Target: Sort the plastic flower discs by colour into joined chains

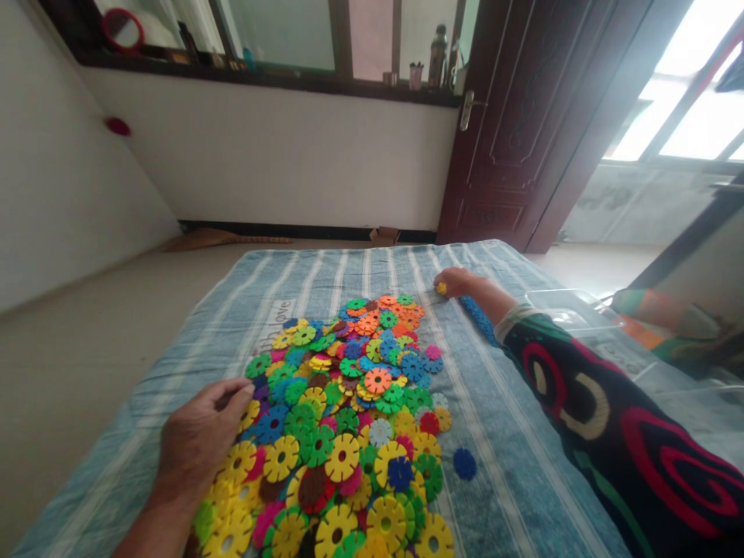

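Note:
A large loose pile of plastic snowflake discs [342, 457] in yellow, green, blue, orange, red and other colours covers the middle of the bed. My left hand [198, 442] is at the pile's left edge, thumb and fingers pinched together; what they hold, if anything, is hidden. Right by it is a yellow disc [249, 417], partly covered by the hand. Stretched out beyond the pile, my right hand [462, 280] is closed on yellow snowflake discs [442, 288]; I cannot tell how many. A row of blue snowflake discs [477, 318], packed together, lies just beside that wrist.
A striped blue-grey sheet [494, 511] covers the bed. One dark blue disc [465, 463] lies apart, right of the pile. Clear plastic containers [573, 308] stand at the right, beside my sleeve. Behind the bed are a wall and a brown door [517, 116].

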The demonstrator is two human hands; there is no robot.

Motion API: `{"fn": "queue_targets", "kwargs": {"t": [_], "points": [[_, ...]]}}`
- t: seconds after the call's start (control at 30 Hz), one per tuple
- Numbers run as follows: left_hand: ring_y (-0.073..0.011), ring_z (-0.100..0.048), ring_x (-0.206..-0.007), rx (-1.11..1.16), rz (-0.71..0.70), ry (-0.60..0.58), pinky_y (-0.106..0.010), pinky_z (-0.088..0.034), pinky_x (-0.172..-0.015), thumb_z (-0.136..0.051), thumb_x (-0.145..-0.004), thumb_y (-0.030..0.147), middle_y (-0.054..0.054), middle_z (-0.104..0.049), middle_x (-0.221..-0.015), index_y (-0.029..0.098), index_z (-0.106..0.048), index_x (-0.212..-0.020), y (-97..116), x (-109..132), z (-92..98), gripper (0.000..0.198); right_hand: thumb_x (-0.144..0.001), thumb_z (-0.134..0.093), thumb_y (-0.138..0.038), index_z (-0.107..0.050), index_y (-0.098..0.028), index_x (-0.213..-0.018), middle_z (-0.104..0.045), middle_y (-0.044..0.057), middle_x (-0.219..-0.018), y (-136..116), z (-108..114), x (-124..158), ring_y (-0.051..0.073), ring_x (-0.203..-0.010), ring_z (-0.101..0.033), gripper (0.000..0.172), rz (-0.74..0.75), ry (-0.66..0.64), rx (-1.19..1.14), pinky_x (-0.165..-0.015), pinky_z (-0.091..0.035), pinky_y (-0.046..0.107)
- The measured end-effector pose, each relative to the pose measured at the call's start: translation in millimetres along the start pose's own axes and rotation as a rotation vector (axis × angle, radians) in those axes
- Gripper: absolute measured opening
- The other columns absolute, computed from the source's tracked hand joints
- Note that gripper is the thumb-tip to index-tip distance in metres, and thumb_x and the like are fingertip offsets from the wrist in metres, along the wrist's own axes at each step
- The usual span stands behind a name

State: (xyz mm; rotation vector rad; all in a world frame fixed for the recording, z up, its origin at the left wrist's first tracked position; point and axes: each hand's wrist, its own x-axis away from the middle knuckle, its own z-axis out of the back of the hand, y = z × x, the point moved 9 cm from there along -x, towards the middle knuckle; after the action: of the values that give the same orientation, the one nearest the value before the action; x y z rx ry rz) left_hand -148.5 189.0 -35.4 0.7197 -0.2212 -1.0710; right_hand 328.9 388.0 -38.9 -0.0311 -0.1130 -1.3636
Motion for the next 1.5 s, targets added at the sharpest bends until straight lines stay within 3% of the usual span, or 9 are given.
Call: {"fn": "queue_targets", "kwargs": {"t": [0.37,0.5,0.6,0.7,0.87,1.13,1.23,1.37,1.5], "points": [[-0.0224,-0.067,-0.074,-0.009,-0.041,0.006,-0.029,-0.047,-0.07,-0.052,-0.058,0.05,0.0,-0.072,-0.073,0.025,-0.069,-0.074,-1.9,-0.2,-1.8,0.034,-0.07,-0.07,-0.015,-0.072,-0.027,-0.11,-0.07,0.005,-0.112,-3.5,2.8,1.1,0.025,-0.107,-0.062,0.042,-0.012,-0.031,0.026,-0.086,-0.047,0.029],[-0.0197,-0.065,-0.067,0.025,-0.078,0.036,-0.027,-0.047,-0.065,-0.056,-0.06,0.046,0.003,-0.071,-0.068,0.026,-0.069,-0.072,0.6,0.2,-0.3,0.027,-0.072,-0.072,-0.019,-0.065,-0.025,-0.122,-0.064,0.01,-0.123,-13.3,15.5,13.5,0.028,-0.111,-0.06,0.051,-0.038,0.027,0.001,-0.093,-0.045,0.036],[-0.019,-0.065,-0.064,0.056,-0.104,0.029,-0.026,-0.047,-0.062,-0.059,-0.06,0.044,0.003,-0.071,-0.065,0.025,-0.07,-0.071,2.3,1.0,-0.1,0.025,-0.079,-0.069,-0.03,-0.054,-0.023,-0.135,-0.056,0.013,-0.132,-40.6,30.2,34.1,0.029,-0.115,-0.057,0.059,0.003,0.124,-0.043,-0.098,-0.042,0.039],[-0.0197,-0.065,-0.064,0.058,-0.12,0.021,-0.027,-0.048,-0.063,-0.059,-0.061,0.042,0.002,-0.071,-0.065,0.023,-0.071,-0.072,2.7,1.3,-0.7,0.024,-0.083,-0.064,-0.032,-0.059,-0.023,-0.129,-0.059,0.01,-0.127,-87.4,35.7,66.9,0.025,-0.11,-0.06,0.047,0.15,0.22,-0.211,-0.095,-0.044,0.033],[-0.0208,-0.066,-0.069,0.071,-0.181,0.031,-0.028,-0.049,-0.067,-0.057,-0.064,0.041,0.0,-0.072,-0.069,0.022,-0.069,-0.072,5.4,1.3,-3.0,0.024,-0.083,-0.063,-0.042,-0.067,-0.019,-0.116,-0.066,0.009,-0.114,-147.4,8.9,123.0,0.025,-0.103,-0.063,0.039,0.15,0.227,-0.449,-0.086,-0.048,0.032],[-0.0208,-0.064,-0.067,0.017,-0.233,0.019,-0.027,-0.048,-0.064,-0.054,-0.065,0.041,-0.002,-0.07,-0.069,0.022,-0.068,-0.072,13.2,4.2,-3.1,0.025,-0.091,-0.047,-0.043,-0.065,-0.042,-0.117,-0.068,0.002,-0.107,-204.6,3.2,181.8,0.024,-0.105,-0.062,0.032,0.117,0.275,-0.564,-0.089,-0.05,0.035],[-0.021,-0.065,-0.067,0.022,-0.241,0.017,-0.027,-0.048,-0.064,-0.054,-0.064,0.04,-0.003,-0.071,-0.07,0.021,-0.068,-0.07,14.7,5.2,-2.7,0.024,-0.09,-0.05,-0.041,-0.064,-0.04,-0.12,-0.066,0.001,-0.113,-219.3,7.1,197.4,0.024,-0.11,-0.061,0.032,0.186,0.338,-0.611,-0.093,-0.048,0.036],[-0.0205,-0.065,-0.067,0.046,-0.282,0.028,-0.026,-0.047,-0.062,-0.055,-0.064,0.04,-0.002,-0.07,-0.067,0.023,-0.067,-0.068,16.7,6.5,-1.9,0.021,-0.088,-0.056,-0.039,-0.063,-0.035,-0.12,-0.063,0.001,-0.124,-221.0,6.7,212.6,0.026,-0.115,-0.058,0.033,0.299,0.444,-0.667,-0.098,-0.046,0.039],[-0.0205,-0.065,-0.067,0.042,-0.285,0.027,-0.026,-0.047,-0.061,-0.054,-0.064,0.04,-0.002,-0.07,-0.067,0.023,-0.067,-0.068,16.9,7.0,-1.8,0.022,-0.088,-0.055,-0.041,-0.064,-0.027,-0.119,-0.061,0.008,-0.127,-171.8,-3.4,214.0,0.027,-0.118,-0.055,0.035,0.133,0.543,-0.684,-0.103,-0.043,0.043]]}}
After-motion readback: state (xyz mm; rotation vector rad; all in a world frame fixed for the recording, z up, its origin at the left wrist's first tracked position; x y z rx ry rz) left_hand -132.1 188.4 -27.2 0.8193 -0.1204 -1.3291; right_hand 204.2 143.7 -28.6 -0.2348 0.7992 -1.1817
